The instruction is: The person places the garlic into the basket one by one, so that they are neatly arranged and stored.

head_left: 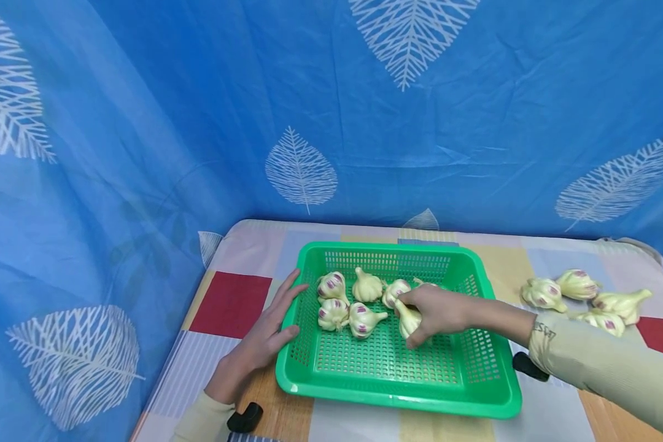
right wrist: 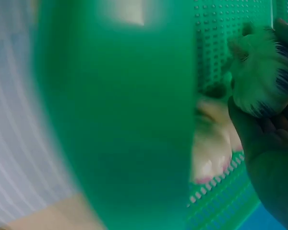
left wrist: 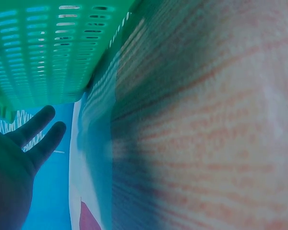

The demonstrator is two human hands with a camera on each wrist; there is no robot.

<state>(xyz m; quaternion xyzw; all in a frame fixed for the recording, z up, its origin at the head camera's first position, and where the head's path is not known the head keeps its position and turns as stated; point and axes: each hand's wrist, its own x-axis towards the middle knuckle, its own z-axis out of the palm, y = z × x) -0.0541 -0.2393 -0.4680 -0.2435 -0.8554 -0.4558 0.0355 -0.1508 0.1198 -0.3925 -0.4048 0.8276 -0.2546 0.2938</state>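
A green plastic basket (head_left: 398,402) with slotted walls holds several garlic bulbs (head_left: 364,320), white with purple patches, grouped toward its left and back. Over the basket's right half, my right hand (head_left: 442,310) grips one garlic bulb (head_left: 409,320) between thumb and fingers. The right wrist view shows this bulb (right wrist: 261,74) in the grasp, with another bulb (right wrist: 211,148) lying beyond the blurred rim. Another bulb behind the right hand is mostly hidden. My left hand (head_left: 265,334) rests at the basket's left rim, its fingers extended and spread; the left wrist view shows two fingers (left wrist: 45,143) apart.
More garlic bulbs (head_left: 580,284) lie in a cluster on the table to the right of the basket. A patchwork cloth (head_left: 232,304) covers the table. Blue curtains (head_left: 364,153) with white leaf prints hang behind and to the left.
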